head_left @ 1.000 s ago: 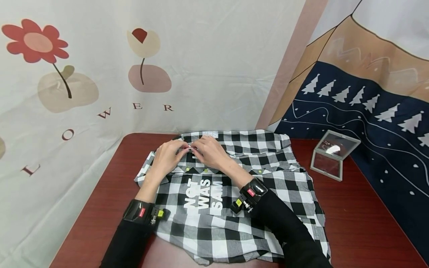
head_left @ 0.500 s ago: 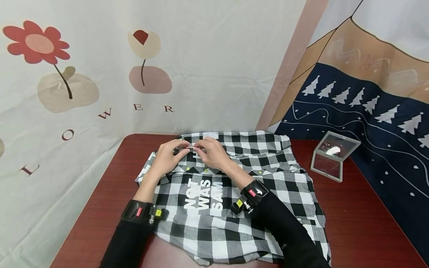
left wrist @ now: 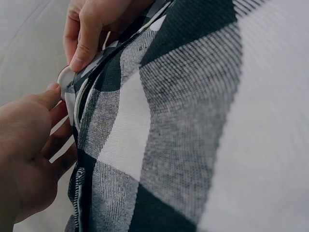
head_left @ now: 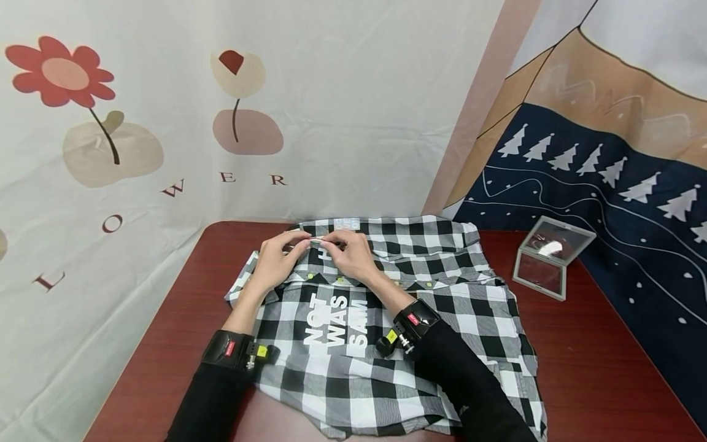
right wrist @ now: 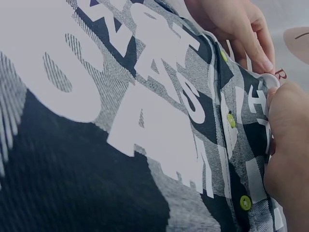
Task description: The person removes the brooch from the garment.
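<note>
A black-and-white checked shirt (head_left: 386, 331) lies spread across the middle of the tabletop (head_left: 596, 362), its collar end toward the far edge, and both hands meet there: the left hand (head_left: 274, 261) and the right hand (head_left: 350, 253) each pinch the shirt's folded edge around a small white button (left wrist: 63, 76), fingertips almost touching. Printed in white on the cloth just below the hands is "NOT WAS SAM", with yellow-green buttons (right wrist: 231, 120) in a row beside it. The backdrop (head_left: 166, 153) behind the far left corner reads "L O W E R".
</note>
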Demonstrator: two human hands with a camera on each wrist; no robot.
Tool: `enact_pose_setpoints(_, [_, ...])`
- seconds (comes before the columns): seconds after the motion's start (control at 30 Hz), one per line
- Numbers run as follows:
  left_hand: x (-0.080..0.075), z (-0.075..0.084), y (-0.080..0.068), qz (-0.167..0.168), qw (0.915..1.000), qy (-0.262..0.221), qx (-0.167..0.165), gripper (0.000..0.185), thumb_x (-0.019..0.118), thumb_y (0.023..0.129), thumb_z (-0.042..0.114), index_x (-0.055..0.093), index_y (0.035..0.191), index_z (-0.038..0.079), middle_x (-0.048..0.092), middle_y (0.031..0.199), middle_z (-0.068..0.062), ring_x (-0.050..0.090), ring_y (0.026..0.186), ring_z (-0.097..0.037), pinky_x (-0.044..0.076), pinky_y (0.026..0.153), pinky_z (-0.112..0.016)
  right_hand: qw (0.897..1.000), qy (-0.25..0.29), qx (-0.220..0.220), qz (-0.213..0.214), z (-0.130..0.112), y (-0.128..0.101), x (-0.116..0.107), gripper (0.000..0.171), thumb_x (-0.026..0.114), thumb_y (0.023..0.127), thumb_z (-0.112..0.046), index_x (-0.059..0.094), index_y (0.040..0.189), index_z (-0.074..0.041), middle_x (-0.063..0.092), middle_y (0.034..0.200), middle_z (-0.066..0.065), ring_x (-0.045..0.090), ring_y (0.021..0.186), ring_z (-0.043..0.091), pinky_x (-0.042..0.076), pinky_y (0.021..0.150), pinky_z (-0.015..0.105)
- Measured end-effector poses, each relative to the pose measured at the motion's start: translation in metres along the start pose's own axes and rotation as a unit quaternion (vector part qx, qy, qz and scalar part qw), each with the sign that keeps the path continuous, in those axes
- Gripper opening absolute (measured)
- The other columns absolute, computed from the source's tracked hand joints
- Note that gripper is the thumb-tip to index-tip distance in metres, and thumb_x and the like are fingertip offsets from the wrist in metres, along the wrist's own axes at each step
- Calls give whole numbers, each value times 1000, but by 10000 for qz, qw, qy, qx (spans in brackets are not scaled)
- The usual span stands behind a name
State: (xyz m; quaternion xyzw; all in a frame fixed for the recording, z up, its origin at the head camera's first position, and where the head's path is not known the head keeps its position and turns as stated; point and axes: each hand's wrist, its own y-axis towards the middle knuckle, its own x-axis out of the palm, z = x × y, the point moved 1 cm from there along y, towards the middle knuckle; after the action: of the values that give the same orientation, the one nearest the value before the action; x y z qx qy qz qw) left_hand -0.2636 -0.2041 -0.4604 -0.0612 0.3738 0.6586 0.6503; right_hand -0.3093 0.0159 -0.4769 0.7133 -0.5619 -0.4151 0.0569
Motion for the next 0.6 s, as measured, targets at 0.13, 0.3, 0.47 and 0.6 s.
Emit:
enact_pose_setpoints(0.13, [1, 0, 0, 39, 10000, -33, -11, 24, 73, 112, 15, 82, 132, 6, 83, 127, -18, 80, 114, -37, 67, 100, -55, 9994, 214, 250, 62, 2, -1, 2, 9, 83, 105, -19, 89, 106, -12, 86, 95, 6, 74, 75, 13, 58, 71, 22])
enact_pose_setpoints(0.3, [2, 1, -1, 101, 9999, 13, -26, 21, 75, 110, 13, 82, 128, 5, 84, 122, -18, 81, 111, -36, 67, 98, -54, 9989, 297, 370, 17, 2, -2, 2, 9, 84, 105, -20, 89, 105, -12, 85, 93, 6, 70, 73, 10, 54, 69, 20])
enact_pose_setpoints(0.47, [2, 2, -1, 137, 9999, 61, -18, 19, 76, 109, 12, 82, 125, 5, 85, 118, -18, 81, 108, -35, 68, 97, -54, 9988, 306, 377, -24, 1, -2, 1, 10, 84, 105, -20, 89, 107, -12, 85, 95, 7, 70, 74, 12, 54, 69, 20])
enact_pose_setpoints(0.6, [3, 2, -1, 132, 9998, 112, 20, 17, 76, 110, 12, 82, 124, 4, 84, 117, -18, 82, 107, -36, 68, 96, -55, 9988, 295, 392, -60, 2, -2, 1, 11, 84, 105, -20, 89, 108, -12, 85, 97, 7, 69, 74, 11, 53, 69, 20])
